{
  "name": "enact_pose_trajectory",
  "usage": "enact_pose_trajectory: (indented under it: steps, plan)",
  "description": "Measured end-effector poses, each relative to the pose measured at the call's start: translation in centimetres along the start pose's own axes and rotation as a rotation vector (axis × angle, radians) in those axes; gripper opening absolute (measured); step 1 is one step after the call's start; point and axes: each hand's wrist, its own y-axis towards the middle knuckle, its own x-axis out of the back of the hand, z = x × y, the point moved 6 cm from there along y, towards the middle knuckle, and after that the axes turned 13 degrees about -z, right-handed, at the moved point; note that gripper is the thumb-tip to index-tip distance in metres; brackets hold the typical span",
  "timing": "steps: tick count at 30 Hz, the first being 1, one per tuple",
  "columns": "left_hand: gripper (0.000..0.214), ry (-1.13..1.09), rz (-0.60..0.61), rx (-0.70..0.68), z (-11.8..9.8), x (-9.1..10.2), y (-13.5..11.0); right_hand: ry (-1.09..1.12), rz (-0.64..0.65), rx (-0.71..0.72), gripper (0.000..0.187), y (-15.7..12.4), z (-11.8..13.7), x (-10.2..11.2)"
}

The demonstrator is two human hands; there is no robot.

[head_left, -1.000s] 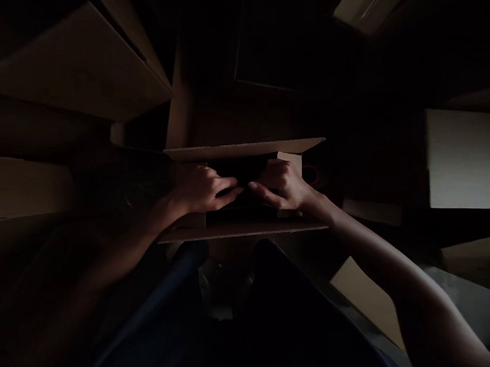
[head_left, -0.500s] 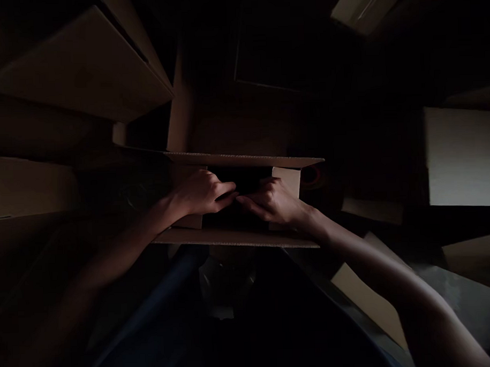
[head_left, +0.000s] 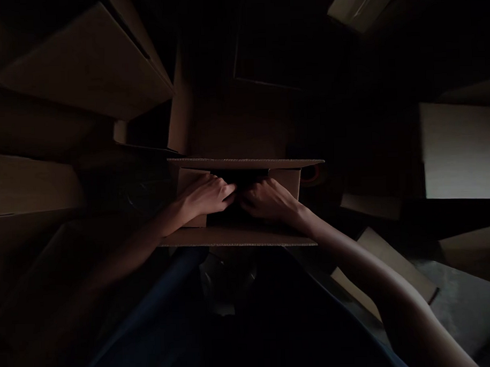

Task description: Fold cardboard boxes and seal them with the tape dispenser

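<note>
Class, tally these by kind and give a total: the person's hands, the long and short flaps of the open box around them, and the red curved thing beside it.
Hands (left hand, right hand): 2
Long flaps (far, near): 2
Short flaps (left, right): 2
Red curved thing: 1
Total: 7

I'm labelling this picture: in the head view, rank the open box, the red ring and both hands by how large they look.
1. Open box
2. Left hand and right hand: too alike to rank
3. Red ring, as far as it shows
</note>
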Motion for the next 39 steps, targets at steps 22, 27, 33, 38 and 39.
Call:
enact_pose_trajectory:
  steps: [22,27,33,38,39]
  plan:
    - [0.028,-0.104,-0.476,-0.154,-0.4,2.7,-1.2,0.211,-0.273,0.027,0.034,-1.0,-0.6,1.4]
    - [0.029,-0.127,-0.421,-0.137,-0.2,2.4,-1.0,0.34,-0.418,0.078,0.042,-1.6,-0.5,2.4]
    - [0.029,-0.138,-0.343,-0.099,0.1,2.0,-1.0,0.9,-0.245,-0.046,0.032,-2.3,-0.9,5.8]
    - [0.029,-0.107,-0.434,-0.115,-0.1,2.1,-1.0,0.749,0.01,-0.108,0.04,-5.1,2.6,9.0]
    - [0.028,-0.106,-0.445,-0.118,-0.2,2.1,-1.0,0.619,0.025,-0.07,0.046,-5.7,3.8,9.2]
